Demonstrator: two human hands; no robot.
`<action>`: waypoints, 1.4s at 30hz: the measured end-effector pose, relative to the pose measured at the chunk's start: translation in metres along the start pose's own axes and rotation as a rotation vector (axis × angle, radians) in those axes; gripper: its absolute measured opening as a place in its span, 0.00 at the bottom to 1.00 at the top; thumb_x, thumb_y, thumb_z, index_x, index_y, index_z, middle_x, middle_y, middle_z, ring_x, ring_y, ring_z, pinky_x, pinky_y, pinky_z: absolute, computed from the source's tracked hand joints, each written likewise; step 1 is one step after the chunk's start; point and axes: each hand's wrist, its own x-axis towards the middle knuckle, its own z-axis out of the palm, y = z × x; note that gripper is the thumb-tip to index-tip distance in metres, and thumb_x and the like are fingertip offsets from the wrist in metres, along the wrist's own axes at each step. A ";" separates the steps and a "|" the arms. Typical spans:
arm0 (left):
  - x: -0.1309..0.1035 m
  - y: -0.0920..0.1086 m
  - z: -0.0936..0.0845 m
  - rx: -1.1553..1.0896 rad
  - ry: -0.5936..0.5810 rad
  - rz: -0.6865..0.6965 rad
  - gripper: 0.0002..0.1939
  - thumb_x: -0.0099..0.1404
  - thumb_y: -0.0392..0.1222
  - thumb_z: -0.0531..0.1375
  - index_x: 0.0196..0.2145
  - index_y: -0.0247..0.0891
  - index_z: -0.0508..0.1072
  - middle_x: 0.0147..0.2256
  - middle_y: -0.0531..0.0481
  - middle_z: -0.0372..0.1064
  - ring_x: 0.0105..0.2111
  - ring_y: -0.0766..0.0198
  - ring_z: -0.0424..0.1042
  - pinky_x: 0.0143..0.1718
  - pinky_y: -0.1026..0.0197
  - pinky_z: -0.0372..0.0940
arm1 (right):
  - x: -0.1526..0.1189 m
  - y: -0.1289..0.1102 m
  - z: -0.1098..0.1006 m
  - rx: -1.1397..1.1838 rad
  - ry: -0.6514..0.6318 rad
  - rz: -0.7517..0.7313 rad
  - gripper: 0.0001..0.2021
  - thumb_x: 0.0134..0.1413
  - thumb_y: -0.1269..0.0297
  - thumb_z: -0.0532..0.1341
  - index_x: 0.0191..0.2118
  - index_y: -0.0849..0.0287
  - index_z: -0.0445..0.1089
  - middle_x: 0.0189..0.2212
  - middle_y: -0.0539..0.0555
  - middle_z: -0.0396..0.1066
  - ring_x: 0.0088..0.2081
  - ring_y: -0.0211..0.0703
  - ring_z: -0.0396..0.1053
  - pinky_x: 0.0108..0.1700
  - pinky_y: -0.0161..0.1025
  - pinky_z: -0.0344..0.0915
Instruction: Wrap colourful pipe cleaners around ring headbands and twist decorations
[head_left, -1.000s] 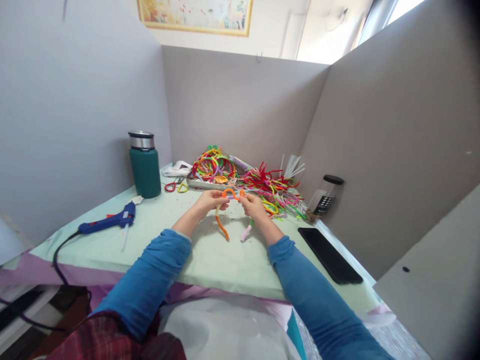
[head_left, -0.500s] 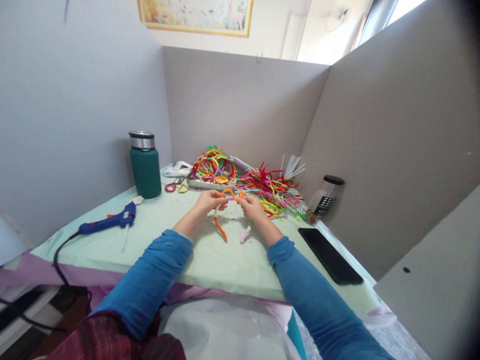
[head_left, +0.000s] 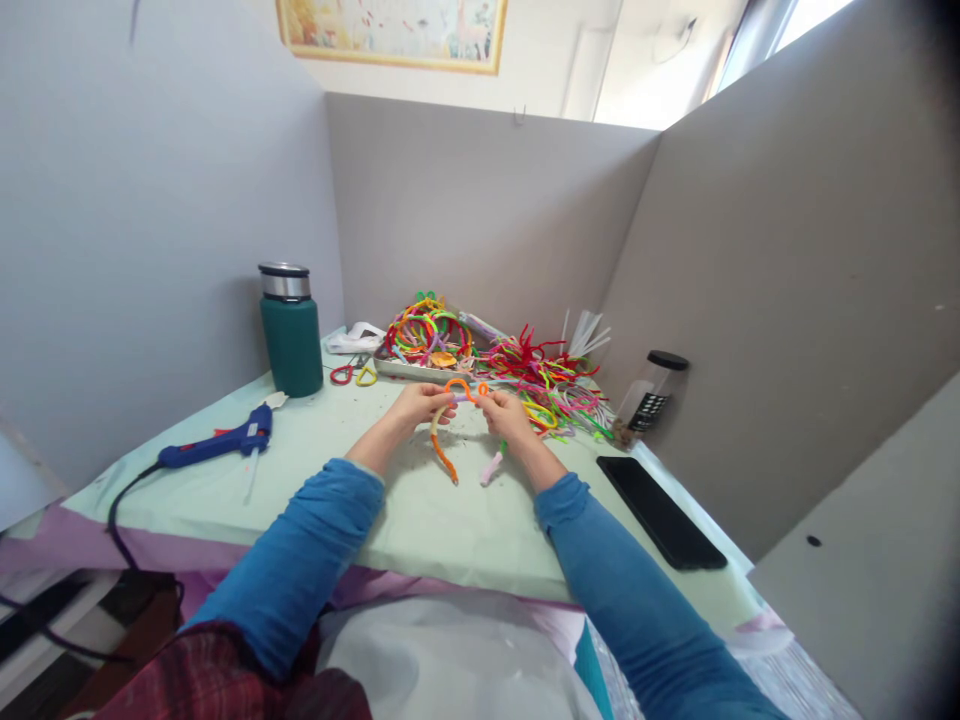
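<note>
Held up over the middle of the table is a headband (head_left: 443, 461) wrapped in coloured pipe cleaners, its two ends hanging down. One end is orange and cream, the other pink and green (head_left: 492, 467). Across its top runs a bent orange pipe cleaner (head_left: 457, 384) with a small curl near the right side. My left hand (head_left: 421, 405) pinches the top of the band on the left, fingers closed. On the right, my right hand (head_left: 504, 412) grips the band with closed fingertips beside the orange curl. The exact contact under the fingers is hidden.
Behind my hands lie a tray (head_left: 405, 369) of finished-looking hoops and a heap of pipe cleaners (head_left: 532, 360). Scissors (head_left: 366, 376), a green bottle (head_left: 291, 340) and a blue glue gun (head_left: 225, 441) with a cord stand left. A black phone (head_left: 661, 512) and clear jar (head_left: 651, 395) are right.
The headband has shifted very slightly to the right in the view. Both hands keep the same grip on it.
</note>
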 end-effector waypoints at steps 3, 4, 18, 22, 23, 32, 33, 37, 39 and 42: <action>-0.001 0.000 0.002 0.023 -0.013 0.019 0.16 0.49 0.45 0.69 0.30 0.32 0.71 0.28 0.47 0.74 0.23 0.67 0.71 0.25 0.63 0.68 | -0.001 -0.001 0.000 0.007 -0.033 0.023 0.16 0.41 0.51 0.63 0.22 0.57 0.59 0.13 0.42 0.51 0.15 0.30 0.45 0.18 0.33 0.43; -0.002 0.000 0.003 0.032 -0.020 0.033 0.16 0.50 0.46 0.68 0.30 0.33 0.71 0.28 0.47 0.74 0.21 0.69 0.70 0.23 0.64 0.66 | -0.001 -0.001 0.000 0.002 -0.039 0.023 0.16 0.41 0.51 0.63 0.22 0.57 0.59 0.13 0.42 0.51 0.15 0.30 0.45 0.18 0.32 0.43; -0.004 -0.002 0.009 0.126 -0.094 0.122 0.15 0.53 0.45 0.66 0.32 0.31 0.71 0.28 0.47 0.74 0.15 0.74 0.61 0.16 0.68 0.56 | -0.004 0.000 -0.002 -0.052 -0.118 0.004 0.16 0.43 0.52 0.63 0.23 0.57 0.59 0.14 0.42 0.53 0.15 0.30 0.47 0.17 0.32 0.45; -0.007 0.000 0.011 0.146 -0.097 0.117 0.14 0.53 0.45 0.66 0.33 0.31 0.72 0.28 0.47 0.74 0.16 0.74 0.62 0.16 0.68 0.56 | -0.006 -0.004 -0.002 -0.022 -0.161 0.024 0.15 0.44 0.53 0.63 0.24 0.57 0.60 0.15 0.42 0.53 0.15 0.30 0.48 0.17 0.32 0.44; -0.007 0.000 0.011 0.152 -0.098 0.118 0.14 0.53 0.45 0.66 0.33 0.31 0.73 0.28 0.47 0.74 0.16 0.74 0.62 0.16 0.68 0.56 | -0.006 -0.005 -0.003 -0.016 -0.172 0.025 0.14 0.44 0.54 0.63 0.24 0.57 0.60 0.15 0.42 0.53 0.15 0.30 0.49 0.17 0.32 0.45; -0.003 -0.006 0.014 0.161 -0.094 0.141 0.14 0.54 0.44 0.65 0.35 0.31 0.73 0.22 0.52 0.71 0.15 0.73 0.63 0.16 0.68 0.57 | -0.009 -0.004 -0.004 -0.045 -0.311 0.047 0.16 0.44 0.57 0.64 0.20 0.57 0.57 0.13 0.42 0.52 0.15 0.30 0.49 0.18 0.33 0.45; -0.002 -0.007 0.014 0.164 -0.086 0.140 0.14 0.55 0.44 0.65 0.35 0.31 0.73 0.20 0.53 0.69 0.14 0.73 0.63 0.16 0.68 0.57 | -0.009 -0.004 -0.004 -0.065 -0.318 0.047 0.17 0.44 0.56 0.64 0.19 0.57 0.57 0.13 0.43 0.52 0.15 0.30 0.49 0.18 0.33 0.46; 0.002 -0.010 0.013 0.158 -0.050 0.174 0.14 0.56 0.44 0.64 0.35 0.31 0.73 0.22 0.52 0.71 0.13 0.74 0.60 0.15 0.69 0.55 | -0.007 -0.004 -0.005 -0.054 -0.285 0.049 0.18 0.45 0.48 0.64 0.24 0.58 0.60 0.16 0.44 0.57 0.17 0.31 0.52 0.18 0.32 0.50; 0.002 -0.011 0.013 0.155 -0.048 0.181 0.14 0.56 0.45 0.64 0.35 0.31 0.73 0.26 0.50 0.73 0.13 0.75 0.60 0.14 0.68 0.55 | -0.005 -0.004 -0.005 -0.040 -0.211 0.034 0.19 0.46 0.45 0.62 0.28 0.58 0.62 0.19 0.45 0.59 0.18 0.31 0.54 0.19 0.32 0.52; 0.001 -0.012 0.013 0.145 -0.045 0.139 0.12 0.57 0.44 0.63 0.34 0.31 0.73 0.27 0.49 0.73 0.13 0.76 0.60 0.14 0.69 0.54 | -0.003 -0.005 -0.006 -0.060 -0.103 -0.049 0.17 0.46 0.48 0.61 0.31 0.58 0.65 0.23 0.47 0.62 0.22 0.34 0.58 0.21 0.32 0.56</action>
